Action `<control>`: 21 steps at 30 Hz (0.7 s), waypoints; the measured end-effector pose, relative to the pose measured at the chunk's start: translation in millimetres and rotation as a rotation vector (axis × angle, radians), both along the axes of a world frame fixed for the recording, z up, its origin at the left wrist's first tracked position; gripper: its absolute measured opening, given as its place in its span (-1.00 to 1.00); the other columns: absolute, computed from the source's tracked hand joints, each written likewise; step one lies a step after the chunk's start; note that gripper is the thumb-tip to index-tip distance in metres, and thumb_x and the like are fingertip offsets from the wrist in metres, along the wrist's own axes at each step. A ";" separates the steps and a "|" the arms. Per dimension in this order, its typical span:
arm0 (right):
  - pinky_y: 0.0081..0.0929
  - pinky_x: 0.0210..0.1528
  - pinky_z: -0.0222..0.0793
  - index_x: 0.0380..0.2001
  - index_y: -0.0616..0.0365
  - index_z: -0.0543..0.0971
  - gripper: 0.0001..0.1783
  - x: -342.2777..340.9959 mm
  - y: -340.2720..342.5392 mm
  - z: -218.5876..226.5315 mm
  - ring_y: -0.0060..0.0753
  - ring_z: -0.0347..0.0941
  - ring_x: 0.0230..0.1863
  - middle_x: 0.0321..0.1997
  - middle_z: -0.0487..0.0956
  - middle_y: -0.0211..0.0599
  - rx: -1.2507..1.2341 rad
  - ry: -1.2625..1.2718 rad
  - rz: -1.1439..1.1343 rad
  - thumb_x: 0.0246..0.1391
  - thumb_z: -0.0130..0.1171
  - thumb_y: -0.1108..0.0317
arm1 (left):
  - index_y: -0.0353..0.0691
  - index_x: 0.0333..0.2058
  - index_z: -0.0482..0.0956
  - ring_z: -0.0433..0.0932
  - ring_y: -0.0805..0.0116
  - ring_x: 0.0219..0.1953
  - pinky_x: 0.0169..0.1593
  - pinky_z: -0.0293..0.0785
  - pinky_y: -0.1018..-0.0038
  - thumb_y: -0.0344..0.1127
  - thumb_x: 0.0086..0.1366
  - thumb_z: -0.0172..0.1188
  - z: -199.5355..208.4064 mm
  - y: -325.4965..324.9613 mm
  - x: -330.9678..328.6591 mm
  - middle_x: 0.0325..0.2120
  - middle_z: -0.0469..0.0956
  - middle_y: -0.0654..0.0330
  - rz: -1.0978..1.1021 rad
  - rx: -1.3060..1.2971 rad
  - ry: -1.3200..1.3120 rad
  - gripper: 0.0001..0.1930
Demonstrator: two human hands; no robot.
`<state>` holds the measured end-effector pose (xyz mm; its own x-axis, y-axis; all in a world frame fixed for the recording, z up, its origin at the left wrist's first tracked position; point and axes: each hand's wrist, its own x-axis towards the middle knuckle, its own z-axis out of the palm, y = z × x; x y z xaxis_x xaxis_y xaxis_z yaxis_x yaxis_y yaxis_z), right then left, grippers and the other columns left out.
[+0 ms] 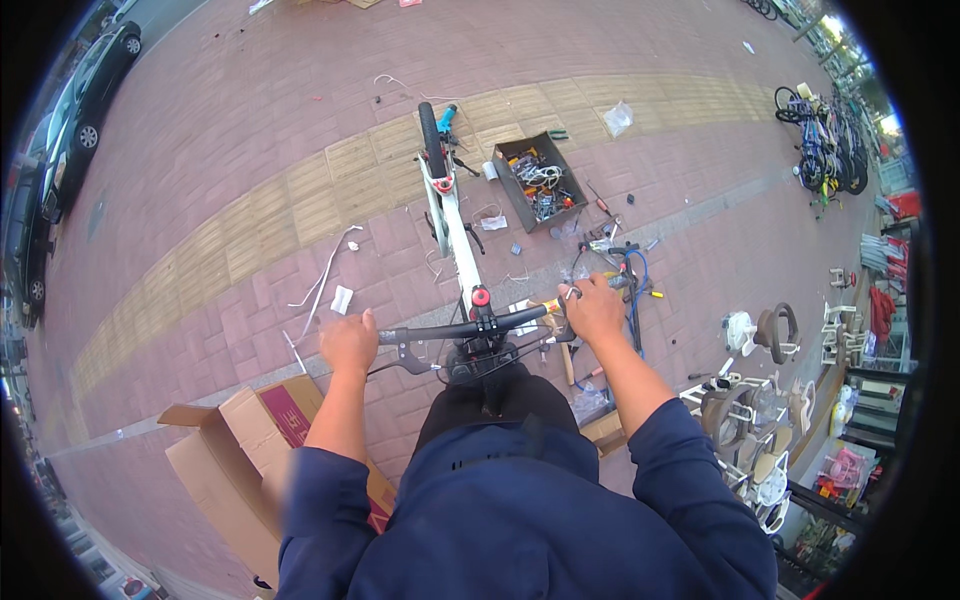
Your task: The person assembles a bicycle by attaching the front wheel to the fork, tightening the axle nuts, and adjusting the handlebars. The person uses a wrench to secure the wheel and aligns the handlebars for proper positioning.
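Observation:
A white bicycle frame (462, 255) stands upright between my legs, its wheel (432, 140) pointing away from me. Across its near end runs a black handlebar (455, 331) with brake levers and cables. My right hand (597, 308) is wrapped round the right part of the bar, and a dark grip (618, 282) sticks out beyond it. At the left end of the bar, my left hand (348, 343) is up against the tip of the black left grip (393, 336). Its thumb points up; its other fingers are blurred and mostly hidden.
An open toolbox (540, 180) full of tools and parts lies ahead right. Cables and tools (630, 265) are strewn beyond my right hand. An open cardboard box (250, 430) is at my left. Child seats (755, 420) stand right, parked bicycles (822, 150) farther off, cars (75, 140) far left.

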<state>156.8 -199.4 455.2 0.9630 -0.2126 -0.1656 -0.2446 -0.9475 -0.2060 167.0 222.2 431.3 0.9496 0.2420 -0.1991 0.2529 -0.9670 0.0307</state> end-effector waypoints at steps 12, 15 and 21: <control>0.07 0.02 0.51 -0.18 0.09 0.73 -0.56 5.4 4.7 4.4 0.18 0.61 -0.03 0.07 0.57 -0.03 0.039 0.021 0.045 0.21 0.23 -0.07 | -0.18 -0.31 0.78 0.65 -0.08 -0.10 0.00 0.49 0.04 -0.01 0.43 0.09 0.3 2.3 -11.7 -0.31 0.73 -0.01 -0.048 0.071 -0.112 -0.60; 0.07 0.02 0.51 -0.18 0.09 0.73 -0.54 6.2 6.7 7.5 0.18 0.62 -0.03 0.05 0.57 -0.03 0.040 0.058 0.034 0.22 0.22 -0.09 | -0.24 -0.22 0.75 0.60 -0.07 0.03 0.13 0.48 0.10 -0.11 0.37 0.22 20.4 -31.9 -5.8 -0.21 0.71 -0.03 -0.227 -0.174 -0.109 -0.70; 0.06 0.04 0.52 -0.11 0.08 0.74 -0.50 20.3 4.5 19.3 0.16 0.63 -0.01 0.07 0.58 -0.03 0.054 0.197 0.086 0.26 0.17 -0.13 | -0.24 0.44 0.16 0.52 -0.15 0.21 0.26 0.45 0.12 0.06 0.16 0.47 20.2 -123.8 13.4 0.22 0.51 -0.16 -0.406 -0.601 0.311 0.00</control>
